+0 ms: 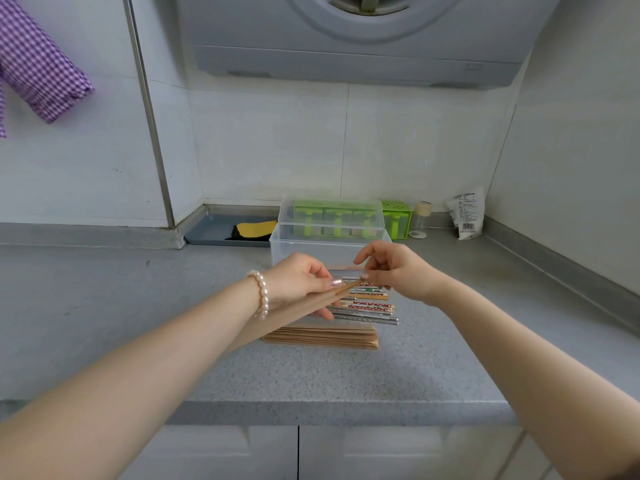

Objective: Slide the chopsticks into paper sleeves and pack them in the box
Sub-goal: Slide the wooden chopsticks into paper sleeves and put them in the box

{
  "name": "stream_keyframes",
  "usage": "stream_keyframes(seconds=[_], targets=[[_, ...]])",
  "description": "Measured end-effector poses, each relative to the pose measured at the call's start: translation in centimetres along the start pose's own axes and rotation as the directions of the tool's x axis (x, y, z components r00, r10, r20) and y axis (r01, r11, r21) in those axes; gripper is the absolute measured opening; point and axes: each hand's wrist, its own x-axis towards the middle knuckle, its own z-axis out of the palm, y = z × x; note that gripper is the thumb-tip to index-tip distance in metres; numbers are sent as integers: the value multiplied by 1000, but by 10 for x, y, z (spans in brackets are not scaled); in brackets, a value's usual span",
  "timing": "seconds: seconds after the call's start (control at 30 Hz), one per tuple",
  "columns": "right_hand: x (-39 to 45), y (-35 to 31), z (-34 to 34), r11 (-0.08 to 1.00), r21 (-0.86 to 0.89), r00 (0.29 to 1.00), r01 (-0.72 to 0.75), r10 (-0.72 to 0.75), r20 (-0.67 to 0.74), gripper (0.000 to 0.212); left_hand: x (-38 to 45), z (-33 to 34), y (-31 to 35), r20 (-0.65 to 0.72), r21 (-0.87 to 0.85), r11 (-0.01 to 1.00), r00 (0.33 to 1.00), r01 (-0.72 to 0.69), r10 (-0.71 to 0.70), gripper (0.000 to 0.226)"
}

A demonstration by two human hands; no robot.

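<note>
Brown paper sleeve (304, 308) pinched flat by both hands, left (299, 284), right (394, 271), above patterned chopsticks (367, 304).

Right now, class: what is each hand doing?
Left hand: closed on a brown paper sleeve.
Right hand: fingertips pinched at the sleeve's open end; contents cannot be told.

Chopsticks (367, 303) partly behind both hands.
</note>
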Motion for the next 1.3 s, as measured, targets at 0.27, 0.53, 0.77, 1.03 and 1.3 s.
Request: stream_keyframes(seconds=[0.27,0.53,0.77,1.03,1.3], targets=[[14,7,-8,986,167,1000,-8,7,4,22,10,-17,-1,16,37,998,998,52,-53,4],[30,54,-8,966,37,937,-256,258,-234,12,18,-30,-15,-37,103,992,997,71,-67,5],[35,98,17,868,-338,927,-364,304,-218,7,18,-32,-24,-50,27,988,987,153,-151,5],[42,108,15,858,-354,924,-371,305,-231,5,11,-34,-28,-42,75,985,987,155,-153,7],[35,114,15,867,-443,959,-227,118,-259,11,4,-39,-32,-32,19,985,985,172,-171,12]])
